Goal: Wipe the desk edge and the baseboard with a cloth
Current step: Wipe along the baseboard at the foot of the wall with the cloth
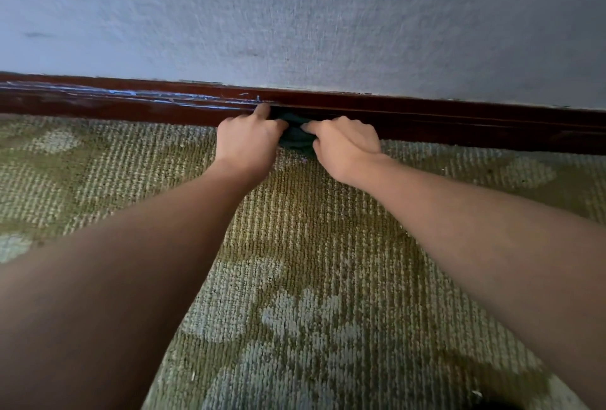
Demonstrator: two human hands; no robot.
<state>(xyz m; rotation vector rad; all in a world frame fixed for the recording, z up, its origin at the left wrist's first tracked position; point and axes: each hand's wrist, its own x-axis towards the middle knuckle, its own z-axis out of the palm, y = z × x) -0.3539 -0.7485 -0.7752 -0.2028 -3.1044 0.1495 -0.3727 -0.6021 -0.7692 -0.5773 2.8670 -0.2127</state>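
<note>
Both hands meet at the foot of the wall (295, 16), low down where the baseboard (459, 121) runs across the view from left to right. Between them sits the cloth (295, 138), a dark green bunch pressed against the face of the baseboard and reaching down to the carpet (295, 245).

The left hand (247, 144) lies on the left side of the cloth, knuckles up. Its fingers curl in round the cloth's edge, while one finger (262, 110) points forward and touches the baseboard just beside the cloth. The right hand (344, 147) lies on the cloth's right side, also knuckles up, its fingers bent over the bunch and one fingertip (308, 128) resting on top of it. The two hands are close together, with only the cloth showing in the gap between them. So both hold the cloth, one from each side.

Both forearms are bare and stretch forward from the bottom corners of the view.

The baseboard is dark red-brown and glossy, with a groove along its length. Pale bluish streaks (147, 99) mark its upper part to the left of the hands; the stretch to the right looks darker and cleaner. The wall above is grey-blue with a fine rough texture, blurred in places. The carpet is ribbed, olive green with pale leaf-like shapes.
</note>
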